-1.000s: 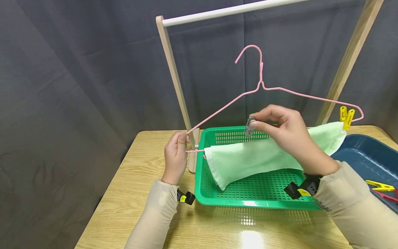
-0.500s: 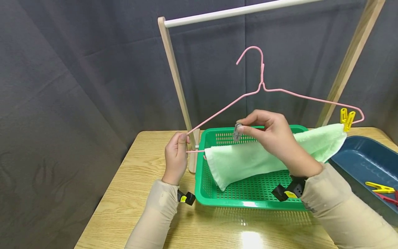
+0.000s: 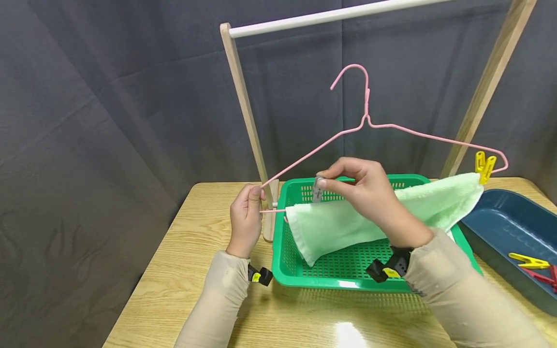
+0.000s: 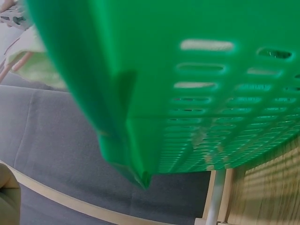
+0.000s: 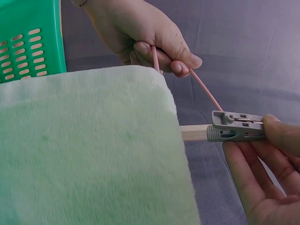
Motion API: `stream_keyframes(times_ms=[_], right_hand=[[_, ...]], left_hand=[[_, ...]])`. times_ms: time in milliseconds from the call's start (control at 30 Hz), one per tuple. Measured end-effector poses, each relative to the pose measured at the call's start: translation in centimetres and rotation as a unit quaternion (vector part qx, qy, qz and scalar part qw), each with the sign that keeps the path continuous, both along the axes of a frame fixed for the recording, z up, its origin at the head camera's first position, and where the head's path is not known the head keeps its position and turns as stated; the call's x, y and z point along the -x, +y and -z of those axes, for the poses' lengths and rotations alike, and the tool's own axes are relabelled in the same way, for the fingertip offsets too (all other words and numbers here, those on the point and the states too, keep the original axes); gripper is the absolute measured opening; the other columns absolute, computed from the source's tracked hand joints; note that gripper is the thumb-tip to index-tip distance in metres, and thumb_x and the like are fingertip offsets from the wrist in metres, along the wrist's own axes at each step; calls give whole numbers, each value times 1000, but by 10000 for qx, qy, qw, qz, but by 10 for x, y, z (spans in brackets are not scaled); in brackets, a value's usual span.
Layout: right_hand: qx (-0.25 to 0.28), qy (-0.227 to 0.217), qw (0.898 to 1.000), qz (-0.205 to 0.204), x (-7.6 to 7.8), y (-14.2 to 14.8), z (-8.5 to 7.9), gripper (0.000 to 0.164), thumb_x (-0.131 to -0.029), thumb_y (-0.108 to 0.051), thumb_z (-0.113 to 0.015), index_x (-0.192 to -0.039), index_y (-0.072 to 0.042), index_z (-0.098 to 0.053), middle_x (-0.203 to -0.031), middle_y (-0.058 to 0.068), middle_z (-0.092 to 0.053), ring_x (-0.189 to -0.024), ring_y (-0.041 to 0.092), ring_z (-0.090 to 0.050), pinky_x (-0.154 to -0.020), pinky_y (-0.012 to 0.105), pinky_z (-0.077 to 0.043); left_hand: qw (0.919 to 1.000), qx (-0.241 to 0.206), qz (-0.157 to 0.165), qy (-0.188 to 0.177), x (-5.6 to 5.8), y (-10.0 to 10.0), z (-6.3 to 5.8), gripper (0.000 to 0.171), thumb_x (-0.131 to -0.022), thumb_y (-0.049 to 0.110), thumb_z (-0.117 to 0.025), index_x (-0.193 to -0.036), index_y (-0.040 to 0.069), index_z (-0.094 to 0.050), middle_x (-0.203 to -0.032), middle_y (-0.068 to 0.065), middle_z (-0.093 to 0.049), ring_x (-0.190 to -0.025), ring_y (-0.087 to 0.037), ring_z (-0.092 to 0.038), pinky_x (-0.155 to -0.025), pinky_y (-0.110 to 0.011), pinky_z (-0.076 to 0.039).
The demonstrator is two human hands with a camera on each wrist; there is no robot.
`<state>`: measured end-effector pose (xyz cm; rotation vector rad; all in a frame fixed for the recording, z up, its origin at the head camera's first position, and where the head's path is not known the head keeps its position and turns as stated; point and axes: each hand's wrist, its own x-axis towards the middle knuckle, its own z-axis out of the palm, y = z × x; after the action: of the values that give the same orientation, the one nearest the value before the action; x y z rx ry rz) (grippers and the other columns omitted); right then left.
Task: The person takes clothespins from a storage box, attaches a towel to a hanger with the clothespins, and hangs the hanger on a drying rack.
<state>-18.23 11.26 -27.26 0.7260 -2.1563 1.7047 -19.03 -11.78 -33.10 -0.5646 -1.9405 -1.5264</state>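
My left hand (image 3: 246, 217) grips the left corner of a pink wire clothes hanger (image 3: 367, 104), hook upward. Draped over the hanger's lower bar is a light green towel (image 3: 330, 229), its right end held by a yellow clothespin (image 3: 487, 170). Thumb and fingers of my right hand (image 3: 372, 195) pinch a grey clothespin (image 3: 317, 191) just above the towel's upper edge, toward its left end. In the right wrist view the grey clothespin (image 5: 238, 126) is seen side-on, its gripping end near together and apart from the towel (image 5: 93, 150).
Beneath the towel stands a green perforated basket (image 3: 348, 284), whose wall (image 4: 136, 56) fills much of the left wrist view. On the right, a dark blue tray (image 3: 505, 208) holds yellow (image 3: 528, 261) and red (image 3: 539, 276) clothespins. Behind rises a rack with a white bar (image 3: 330, 18).
My right hand has carried the grey clothespin leftward and slightly down along the towel toward its left end. The left hand and hanger have barely moved.
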Motion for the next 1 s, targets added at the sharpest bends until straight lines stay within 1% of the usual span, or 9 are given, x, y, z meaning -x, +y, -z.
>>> stream_keyframes(times_ms=[133,267,500,633,767,1000], right_hand=[[9,-10,10000,-59,2,-6,2,5,-80,-6,-74,-81,-3,-71,-87,2,-71,-84,12,-66,-69,26,-53],[34,-62,9999,-121,3,-11,4,4,-80,-7,-74,-81,-4,-71,-87,3,-71,-84,14,-66,-66,27,-52],[172,-132,9993,-291,5,-18,8,4,-79,-4,-75,-81,-5,-72,-87,4,-71,-82,16,-66,-62,28,-50],[175,-147,9991,-355,6,-23,10,4,-79,-5,-75,-80,-9,-73,-85,3,-71,-80,16,-66,-61,27,-49],[101,-119,9991,-403,6,-28,10,5,-79,-7,-75,-79,-12,-73,-82,2,-70,-79,16,-65,-63,28,-49],[150,-121,9984,-527,8,-34,12,6,-79,-5,-75,-79,-11,-73,-84,3,-71,-82,15,-67,-70,31,-53]], left_hand=[[10000,-43,22,-16,1,0,1,25,-99,1,-40,-80,-10,-50,-56,-10,-37,-47,-7,-32,-42,-19,-26],[10000,-32,-7,-18,1,0,1,25,-99,1,-40,-79,-9,-51,-56,-6,-37,-48,-7,-32,-43,-19,-26],[10000,24,-47,-46,1,0,2,26,-100,3,-40,-78,-4,-50,-56,-4,-36,-47,-8,-32,-42,-20,-26],[10000,-9,-8,-66,1,-1,2,26,-100,2,-40,-78,-7,-50,-55,-6,-36,-47,-8,-33,-42,-20,-26],[10000,-38,5,-60,2,-1,2,26,-100,2,-40,-79,-11,-50,-55,-8,-37,-47,-8,-33,-42,-20,-26],[9999,-101,6,-99,3,0,2,26,-100,2,-40,-79,-11,-50,-57,-5,-36,-48,-7,-32,-43,-19,-26]])
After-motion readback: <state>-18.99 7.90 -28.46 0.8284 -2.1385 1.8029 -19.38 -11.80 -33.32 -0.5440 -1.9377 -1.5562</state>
